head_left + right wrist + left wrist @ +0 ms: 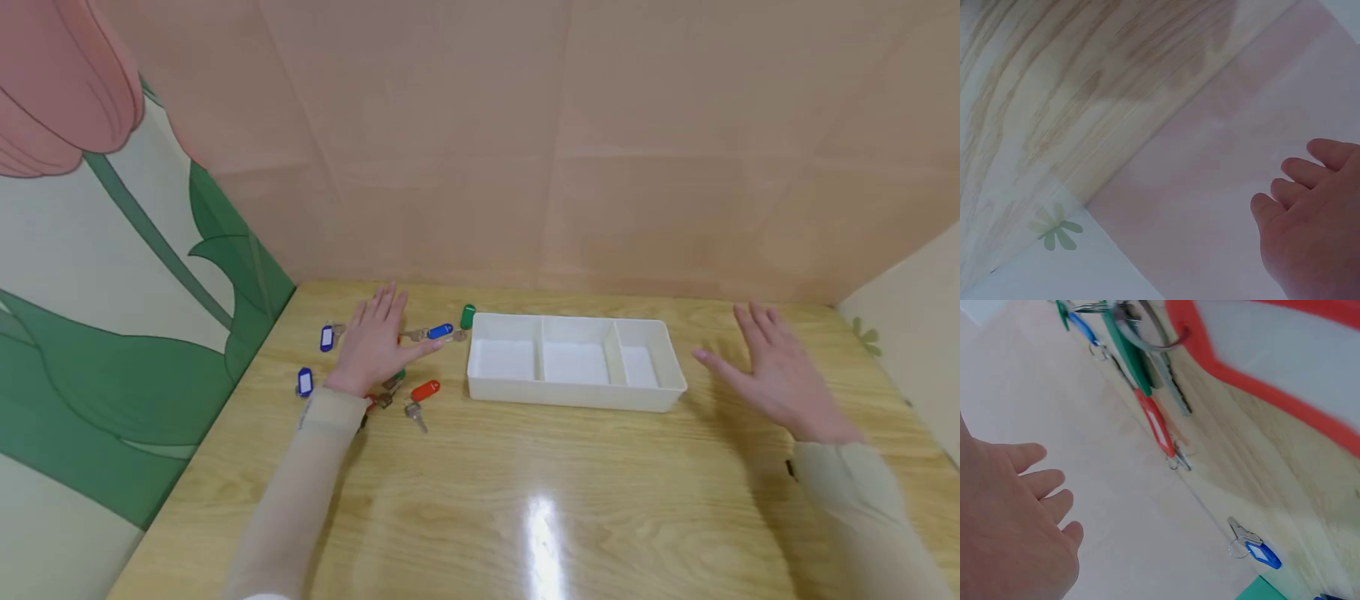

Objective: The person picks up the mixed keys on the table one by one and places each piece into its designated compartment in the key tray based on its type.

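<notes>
My left hand (372, 347) hovers palm down over a scatter of tagged keys, its fingers straight and thumb spread. Around it lie blue key tags (305, 382), a green key tag (468, 317) and a red key tag (425, 390) with a key (416, 415) beside it. The hand and forearm hide part of the scatter. In the left wrist view, a red key tag (1159, 425) and a blue key tag (1264, 554) show with their rings and keys. My right hand (787, 379) is held with fingers extended to the right of the white three-compartment tray (577, 395), holding nothing.
The wooden table (465, 500) meets a pinkish backdrop (555, 167) at its far edge. On the left stands a wall panel (142, 367) with a printed tulip. A pale wall (915, 333) borders the right side. The tray's compartments hold nothing.
</notes>
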Available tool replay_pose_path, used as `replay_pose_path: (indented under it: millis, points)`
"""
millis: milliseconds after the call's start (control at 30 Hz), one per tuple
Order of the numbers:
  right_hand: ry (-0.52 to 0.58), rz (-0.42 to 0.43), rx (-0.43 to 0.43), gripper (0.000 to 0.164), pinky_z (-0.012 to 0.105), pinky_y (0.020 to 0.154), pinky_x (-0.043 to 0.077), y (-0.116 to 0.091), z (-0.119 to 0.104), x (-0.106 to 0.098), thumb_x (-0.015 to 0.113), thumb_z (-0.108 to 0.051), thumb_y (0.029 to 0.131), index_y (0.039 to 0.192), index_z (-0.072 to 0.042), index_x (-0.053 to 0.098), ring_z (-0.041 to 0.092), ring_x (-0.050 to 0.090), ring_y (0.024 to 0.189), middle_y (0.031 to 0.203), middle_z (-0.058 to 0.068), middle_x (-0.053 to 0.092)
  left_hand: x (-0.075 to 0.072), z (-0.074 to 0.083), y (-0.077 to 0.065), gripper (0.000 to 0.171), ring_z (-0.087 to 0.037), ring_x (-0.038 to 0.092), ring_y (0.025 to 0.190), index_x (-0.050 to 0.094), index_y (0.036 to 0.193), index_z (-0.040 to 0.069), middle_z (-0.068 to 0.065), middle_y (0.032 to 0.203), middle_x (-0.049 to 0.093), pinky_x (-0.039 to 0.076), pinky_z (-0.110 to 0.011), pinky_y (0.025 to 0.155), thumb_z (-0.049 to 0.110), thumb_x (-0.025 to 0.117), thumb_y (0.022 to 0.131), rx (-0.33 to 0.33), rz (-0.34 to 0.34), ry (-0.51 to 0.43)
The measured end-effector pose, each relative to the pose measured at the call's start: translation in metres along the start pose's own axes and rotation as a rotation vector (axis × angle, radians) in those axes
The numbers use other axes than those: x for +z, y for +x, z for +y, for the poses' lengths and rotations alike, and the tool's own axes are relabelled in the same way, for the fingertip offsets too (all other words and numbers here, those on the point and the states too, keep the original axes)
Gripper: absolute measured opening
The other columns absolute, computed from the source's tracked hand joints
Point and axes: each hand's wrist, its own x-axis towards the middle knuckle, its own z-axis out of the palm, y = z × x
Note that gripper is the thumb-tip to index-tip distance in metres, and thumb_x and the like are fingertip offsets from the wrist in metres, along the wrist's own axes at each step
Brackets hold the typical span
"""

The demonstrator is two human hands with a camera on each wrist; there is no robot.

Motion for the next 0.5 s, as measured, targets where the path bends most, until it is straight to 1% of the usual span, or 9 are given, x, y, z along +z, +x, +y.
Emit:
replay_pose_path:
  millis: [167,267,400,500]
  points:
    - [0.001,0.002,-0.033,0.096,0.056,0.12,-0.007,-0.002,-0.012,-0.001,0.061,-0.05,0.1,0.161,0.002,0.008,0.037,-0.011,0.152,0.167,0.023,-0.002,-0.003,0.001,-0.002,0.116,-0.032,0.004,0.154,0.019,0.162,0.004,-0.013,0.169,0.005,0.003,-0.049,0.123,0.088,0.04,0.085,0.018,-0.001,-0.02]
    - [0.006,0.002,-0.046,0.097,0.055,0.12,-0.006,-0.002,-0.02,-0.001,0.062,-0.05,0.099,0.16,0.003,0.008,0.034,-0.011,0.152,0.167,0.021,-0.002,-0.006,0.001,-0.003,0.114,-0.032,0.007,0.154,0.02,0.162,0.004,-0.016,0.168,0.011,0.004,-0.049,0.123,0.087,0.042,0.086,0.025,0.009,-0.041]
    - [0.014,0.002,-0.052,0.1,0.055,0.12,-0.006,-0.004,-0.029,0.001,0.063,-0.051,0.098,0.161,0.0,0.006,0.034,-0.009,0.153,0.168,0.016,-0.004,-0.012,0.002,-0.007,0.111,-0.033,0.01,0.154,0.021,0.162,0.005,-0.018,0.166,0.018,0.003,-0.048,0.123,0.084,0.045,0.087,0.027,0.016,-0.074]
    - [0.015,-0.012,-0.051,0.101,0.055,0.12,-0.006,-0.007,-0.035,0.003,0.063,-0.053,0.098,0.162,-0.002,0.005,0.032,-0.01,0.153,0.168,0.013,-0.006,-0.016,0.003,-0.012,0.111,-0.033,0.01,0.154,0.02,0.162,0.007,-0.017,0.167,0.018,0.003,-0.047,0.123,0.084,0.046,0.087,0.015,0.0,-0.093]
